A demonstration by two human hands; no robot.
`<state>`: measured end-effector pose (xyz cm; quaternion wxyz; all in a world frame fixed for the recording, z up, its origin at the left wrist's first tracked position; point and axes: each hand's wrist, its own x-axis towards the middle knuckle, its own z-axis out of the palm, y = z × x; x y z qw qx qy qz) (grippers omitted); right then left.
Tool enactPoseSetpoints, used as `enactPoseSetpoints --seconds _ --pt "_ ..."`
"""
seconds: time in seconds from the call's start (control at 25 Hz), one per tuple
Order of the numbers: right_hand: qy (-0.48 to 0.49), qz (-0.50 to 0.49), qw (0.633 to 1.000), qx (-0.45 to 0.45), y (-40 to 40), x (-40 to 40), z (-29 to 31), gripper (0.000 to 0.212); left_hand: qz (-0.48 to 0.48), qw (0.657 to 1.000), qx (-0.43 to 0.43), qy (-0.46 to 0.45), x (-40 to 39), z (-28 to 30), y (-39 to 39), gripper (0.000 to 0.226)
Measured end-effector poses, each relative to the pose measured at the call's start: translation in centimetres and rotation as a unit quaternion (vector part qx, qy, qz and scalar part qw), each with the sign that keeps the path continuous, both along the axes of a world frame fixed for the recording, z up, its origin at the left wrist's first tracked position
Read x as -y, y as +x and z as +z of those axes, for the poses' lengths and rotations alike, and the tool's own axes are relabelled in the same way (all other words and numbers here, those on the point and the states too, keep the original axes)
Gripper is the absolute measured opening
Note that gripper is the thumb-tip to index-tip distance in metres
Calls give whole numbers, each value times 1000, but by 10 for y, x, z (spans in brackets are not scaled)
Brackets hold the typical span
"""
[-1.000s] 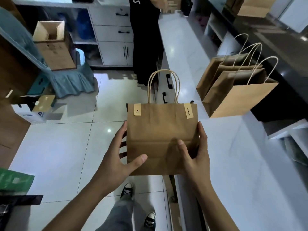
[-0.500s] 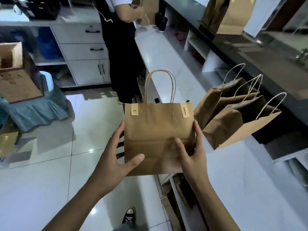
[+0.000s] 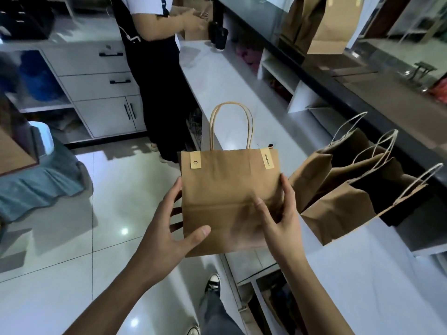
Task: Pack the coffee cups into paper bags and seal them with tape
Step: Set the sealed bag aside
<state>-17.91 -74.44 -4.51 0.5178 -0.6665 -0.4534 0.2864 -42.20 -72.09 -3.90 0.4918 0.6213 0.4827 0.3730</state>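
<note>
Sealed paper bag [image 3: 229, 197] held upright in both hands above the edge of a pale counter [image 3: 232, 93].

Left hand [image 3: 169, 238] and right hand [image 3: 280, 218] clasp its sides, thumbs on the front; two tape strips [image 3: 196, 160] close its top. Open bags [image 3: 348, 199] stand on the counter just right; another person [image 3: 154, 68] stands ahead on the glossy tiled floor [image 3: 72, 238] by white drawers [image 3: 96, 76].

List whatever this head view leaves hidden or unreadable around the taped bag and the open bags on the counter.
- Contents of the taped brown paper bag, held by the left hand and right hand: hidden by its sealed walls.
- Insides of the open brown paper bags on the white counter: too dark to see.
- Beige tape strip at the bag's left corner: its mark is too small to read.
- Black cup beyond the bags: blurred.
</note>
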Motion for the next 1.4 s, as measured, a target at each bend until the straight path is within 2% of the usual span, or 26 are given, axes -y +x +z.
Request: enactPoseSetpoints --seconds 0.52,1.0,1.28,1.4 --pt "17 -52 998 -6 83 -171 7 79 -24 999 -14 31 -180 22 90 99" --pt "-30 -104 993 51 145 -283 53 80 -24 996 51 64 -290 38 168 98" --pt "-27 -152 987 53 164 -347 87 75 -51 991 59 105 -363 51 192 100" --pt "-26 -192 981 17 178 -374 105 70 -67 987 71 130 -399 61 211 99"
